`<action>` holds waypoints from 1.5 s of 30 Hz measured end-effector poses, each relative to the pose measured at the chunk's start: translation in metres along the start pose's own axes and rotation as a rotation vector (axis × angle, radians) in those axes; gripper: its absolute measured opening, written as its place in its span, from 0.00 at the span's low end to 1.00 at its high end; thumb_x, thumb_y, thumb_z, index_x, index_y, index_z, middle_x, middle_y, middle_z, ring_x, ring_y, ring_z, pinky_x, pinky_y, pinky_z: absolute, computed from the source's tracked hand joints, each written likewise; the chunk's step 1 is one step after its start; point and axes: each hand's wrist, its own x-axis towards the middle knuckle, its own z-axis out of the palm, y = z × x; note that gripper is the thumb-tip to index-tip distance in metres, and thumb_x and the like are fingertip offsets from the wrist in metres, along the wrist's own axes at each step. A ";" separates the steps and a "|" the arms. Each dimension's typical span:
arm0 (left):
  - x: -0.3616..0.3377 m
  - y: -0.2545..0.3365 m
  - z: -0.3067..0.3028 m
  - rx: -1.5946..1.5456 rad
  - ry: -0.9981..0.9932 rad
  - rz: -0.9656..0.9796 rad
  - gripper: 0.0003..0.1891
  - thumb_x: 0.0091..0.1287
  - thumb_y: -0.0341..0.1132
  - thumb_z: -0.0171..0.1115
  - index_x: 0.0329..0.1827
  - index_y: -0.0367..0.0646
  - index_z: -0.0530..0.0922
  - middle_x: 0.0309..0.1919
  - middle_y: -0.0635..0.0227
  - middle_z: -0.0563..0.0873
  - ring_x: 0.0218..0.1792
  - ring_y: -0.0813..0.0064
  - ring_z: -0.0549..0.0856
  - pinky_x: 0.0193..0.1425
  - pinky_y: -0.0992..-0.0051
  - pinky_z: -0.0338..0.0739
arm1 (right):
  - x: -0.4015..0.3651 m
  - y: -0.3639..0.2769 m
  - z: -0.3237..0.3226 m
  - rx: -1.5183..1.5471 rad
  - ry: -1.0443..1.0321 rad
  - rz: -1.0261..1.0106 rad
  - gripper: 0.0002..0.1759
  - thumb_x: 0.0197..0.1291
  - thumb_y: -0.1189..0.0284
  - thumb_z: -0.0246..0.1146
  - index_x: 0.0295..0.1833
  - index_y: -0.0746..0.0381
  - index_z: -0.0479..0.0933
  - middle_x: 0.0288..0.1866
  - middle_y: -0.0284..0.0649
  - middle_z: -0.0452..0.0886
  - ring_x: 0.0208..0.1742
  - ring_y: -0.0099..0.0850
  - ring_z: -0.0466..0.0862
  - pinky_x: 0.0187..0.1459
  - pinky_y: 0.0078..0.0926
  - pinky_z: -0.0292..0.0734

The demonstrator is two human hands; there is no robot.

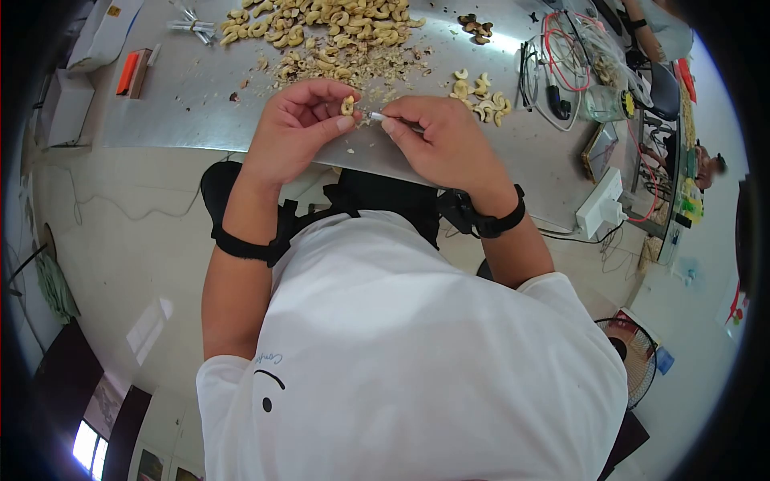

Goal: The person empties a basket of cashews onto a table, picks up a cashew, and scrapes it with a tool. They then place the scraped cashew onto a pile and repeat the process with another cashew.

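Between the thumb and fingers of my left hand (303, 124) a cashew nut (347, 106) is pinched, a brownish patch showing on it. My right hand (437, 132) is closed around a slim silver knife-like tool (375, 116), its tip pointing left near the nut. The exact shape of that tip is too small to make out. Both hands are over the front edge of the metal table (184, 112). Just beyond them lie peeled skin crumbs (353, 68) and a large heap of cashews (337, 20).
A smaller cashew group (485, 103) lies right of my hands, with dark pieces (476, 28) farther back. Tangled cables (565, 48), a jar (605, 104) and a power strip (600, 202) occupy the right side. An orange box (128, 74) stands left. Another person (662, 32) is at top right.
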 end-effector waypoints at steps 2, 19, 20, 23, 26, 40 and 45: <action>0.000 -0.001 -0.002 0.021 -0.025 0.010 0.18 0.67 0.16 0.67 0.59 0.37 0.82 0.53 0.64 0.89 0.51 0.75 0.90 0.60 0.74 0.85 | 0.000 0.003 0.001 -0.046 0.016 -0.047 0.08 0.65 0.69 0.66 0.42 0.63 0.86 0.33 0.49 0.86 0.34 0.51 0.86 0.36 0.43 0.80; 0.001 0.002 0.001 0.047 -0.017 -0.022 0.16 0.69 0.18 0.68 0.59 0.37 0.82 0.50 0.65 0.90 0.49 0.77 0.90 0.58 0.75 0.86 | -0.002 0.002 0.010 -0.270 0.179 -0.167 0.06 0.62 0.70 0.68 0.42 0.59 0.86 0.31 0.42 0.84 0.32 0.47 0.86 0.33 0.43 0.80; 0.001 0.003 0.001 0.036 -0.012 -0.026 0.16 0.70 0.19 0.68 0.60 0.37 0.81 0.50 0.65 0.90 0.49 0.77 0.90 0.57 0.75 0.86 | -0.004 0.000 0.011 -0.301 0.196 -0.156 0.06 0.62 0.70 0.68 0.42 0.58 0.86 0.30 0.41 0.84 0.31 0.46 0.86 0.33 0.42 0.80; 0.001 0.001 -0.002 0.043 -0.027 -0.023 0.16 0.70 0.19 0.68 0.60 0.37 0.81 0.50 0.65 0.90 0.48 0.76 0.90 0.56 0.75 0.87 | -0.007 -0.005 0.015 -0.341 0.291 -0.198 0.06 0.62 0.69 0.69 0.43 0.57 0.86 0.29 0.39 0.82 0.29 0.43 0.85 0.30 0.40 0.80; 0.001 0.000 -0.003 0.055 -0.033 -0.023 0.16 0.71 0.20 0.68 0.60 0.37 0.80 0.51 0.65 0.90 0.48 0.76 0.90 0.55 0.75 0.87 | -0.010 -0.002 0.020 -0.290 0.340 -0.184 0.06 0.63 0.69 0.70 0.44 0.57 0.87 0.30 0.39 0.83 0.29 0.42 0.85 0.29 0.38 0.80; -0.001 0.001 0.000 0.045 -0.008 0.000 0.15 0.70 0.19 0.68 0.58 0.38 0.81 0.52 0.64 0.90 0.50 0.76 0.90 0.58 0.74 0.86 | -0.008 -0.002 0.013 -0.198 0.212 -0.102 0.07 0.62 0.69 0.68 0.42 0.59 0.88 0.33 0.42 0.87 0.33 0.44 0.87 0.35 0.40 0.82; -0.001 0.001 0.002 0.067 0.010 0.015 0.15 0.69 0.18 0.69 0.57 0.37 0.81 0.51 0.64 0.90 0.49 0.76 0.90 0.59 0.74 0.86 | -0.008 0.000 0.011 -0.236 0.215 -0.127 0.06 0.62 0.69 0.69 0.41 0.59 0.87 0.33 0.41 0.87 0.34 0.45 0.87 0.35 0.40 0.82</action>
